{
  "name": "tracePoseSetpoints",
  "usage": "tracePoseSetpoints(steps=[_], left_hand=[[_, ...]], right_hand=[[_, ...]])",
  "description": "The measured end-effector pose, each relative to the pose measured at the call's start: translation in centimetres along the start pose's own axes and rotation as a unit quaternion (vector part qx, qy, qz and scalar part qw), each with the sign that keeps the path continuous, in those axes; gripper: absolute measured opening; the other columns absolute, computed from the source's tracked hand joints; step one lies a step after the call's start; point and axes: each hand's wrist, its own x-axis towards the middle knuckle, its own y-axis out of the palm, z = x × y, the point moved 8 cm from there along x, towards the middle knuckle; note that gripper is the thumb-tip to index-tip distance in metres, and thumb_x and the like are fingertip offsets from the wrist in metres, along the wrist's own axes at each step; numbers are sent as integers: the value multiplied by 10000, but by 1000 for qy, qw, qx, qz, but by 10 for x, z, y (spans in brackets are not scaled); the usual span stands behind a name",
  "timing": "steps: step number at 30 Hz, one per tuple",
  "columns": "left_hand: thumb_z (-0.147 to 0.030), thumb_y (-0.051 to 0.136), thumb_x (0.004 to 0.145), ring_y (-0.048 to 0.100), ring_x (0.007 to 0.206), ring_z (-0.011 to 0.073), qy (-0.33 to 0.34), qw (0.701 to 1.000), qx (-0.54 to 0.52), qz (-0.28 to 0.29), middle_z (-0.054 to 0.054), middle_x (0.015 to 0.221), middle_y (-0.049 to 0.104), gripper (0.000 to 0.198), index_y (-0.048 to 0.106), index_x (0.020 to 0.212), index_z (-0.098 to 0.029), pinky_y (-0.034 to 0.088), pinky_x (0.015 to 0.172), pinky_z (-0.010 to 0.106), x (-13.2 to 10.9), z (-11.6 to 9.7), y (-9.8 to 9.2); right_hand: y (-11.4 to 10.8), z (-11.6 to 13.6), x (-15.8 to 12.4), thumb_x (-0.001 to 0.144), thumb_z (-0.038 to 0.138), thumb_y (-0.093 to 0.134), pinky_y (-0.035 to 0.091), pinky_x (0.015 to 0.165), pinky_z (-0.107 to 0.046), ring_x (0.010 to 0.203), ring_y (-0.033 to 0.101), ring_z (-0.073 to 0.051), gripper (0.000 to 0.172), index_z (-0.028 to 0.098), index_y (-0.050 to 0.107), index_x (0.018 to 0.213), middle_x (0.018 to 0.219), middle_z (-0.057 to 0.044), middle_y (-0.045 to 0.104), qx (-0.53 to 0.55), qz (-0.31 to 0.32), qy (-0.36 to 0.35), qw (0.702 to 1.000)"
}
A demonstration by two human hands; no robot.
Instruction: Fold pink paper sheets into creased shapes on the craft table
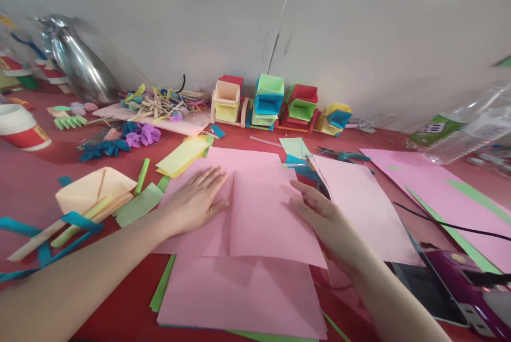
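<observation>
A pink paper sheet with an upright crease (275,219) lies in front of me, on top of other pink sheets (243,294). My left hand (202,193) rests flat on its left part, fingers stretched and palm down. At the sheet's right edge is my right hand (319,211), its thumb and forefinger apart over the paper and the other fingers loosely bent. The right half of the sheet bulges up slightly from the crease. Beside my right hand lies a paler pink sheet (363,209).
Coloured paper boxes on small frames (269,102) line the wall. Left are a peach folded paper (93,190), paper flowers (143,134), a cup (26,129) and a metal jug (82,65). Right are pliers (347,156), a plastic bottle (463,121), a phone (429,283) and a purple device (459,278).
</observation>
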Motion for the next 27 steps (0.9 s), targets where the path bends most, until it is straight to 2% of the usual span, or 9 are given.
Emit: tracePoseSetpoints(steps=[3, 6, 10, 13, 15, 19, 24, 25, 27], left_hand=[[-547, 198, 872, 168, 1320, 209, 3, 1000, -10, 0, 115, 1428, 246, 662, 283, 1354, -101, 155, 1069, 349, -1, -5, -3], [-557, 177, 869, 118, 1328, 223, 17, 1000, -7, 23, 123, 1442, 183, 690, 241, 1368, -85, 136, 1072, 370, -6, -12, 0], [-529, 156, 880, 55, 1331, 236, 36, 997, 0, 66, 109, 1449, 89, 667, 177, 1385, -94, 101, 1072, 405, -13, -19, 5], [-501, 150, 890, 50, 1332, 234, 45, 997, 7, 57, 91, 1450, 96, 626, 165, 1390, -125, 100, 1068, 423, -15, -23, 5], [-497, 138, 893, 51, 1333, 229, 47, 998, 15, 40, 85, 1452, 101, 617, 161, 1391, -133, 92, 1069, 423, -16, -23, 6], [-462, 140, 907, 61, 1335, 210, 44, 999, 23, 9, 65, 1458, 99, 577, 131, 1396, -155, 70, 1075, 406, -17, -21, 10], [-423, 150, 920, 56, 1336, 173, 38, 999, 26, -16, 17, 1462, 106, 521, 143, 1395, -206, 70, 1084, 357, -21, -19, 11], [-424, 153, 921, 54, 1336, 170, 35, 999, 26, -16, 9, 1462, 108, 517, 148, 1394, -215, 72, 1085, 354, -22, -18, 11], [-435, 168, 918, 52, 1337, 171, 31, 999, 26, -11, 4, 1462, 110, 520, 151, 1393, -224, 79, 1086, 355, -24, -19, 10]], right_hand=[[8, 6, -13, 776, 409, 521, 517, 740, -284, 986, 589, -192, 523, 242, 429, 1263, 1185, -64, 568, 95, 28, 38, 994], [12, -2, -25, 744, 372, 574, 526, 710, -299, 908, 621, -198, 538, 225, 451, 1247, 1106, -67, 616, 126, 35, 53, 990], [6, -23, -36, 750, 394, 552, 515, 704, -320, 863, 623, -211, 468, 164, 539, 1157, 988, -79, 663, 66, 2, 10, 998], [2, -30, -42, 789, 377, 496, 477, 810, -339, 974, 583, -222, 379, 167, 588, 1091, 1078, -82, 635, 4, -36, -28, 999], [0, -30, -46, 808, 359, 464, 467, 826, -333, 994, 575, -218, 353, 182, 591, 1086, 1092, -74, 630, -37, -56, -43, 997], [0, -30, -49, 819, 338, 432, 492, 740, -289, 903, 612, -199, 362, 198, 568, 1124, 1051, -56, 646, -98, -61, -47, 992], [2, -38, -50, 817, 342, 416, 489, 544, -259, 598, 627, -170, 397, 220, 538, 1174, 826, -25, 695, -203, -57, -29, 977], [2, -40, -50, 818, 344, 409, 490, 539, -264, 590, 627, -172, 392, 230, 543, 1168, 845, -25, 695, -222, -56, -27, 973], [4, -41, -50, 826, 341, 388, 507, 611, -285, 717, 648, -195, 379, 245, 551, 1155, 974, -33, 676, -241, -53, -33, 968]])
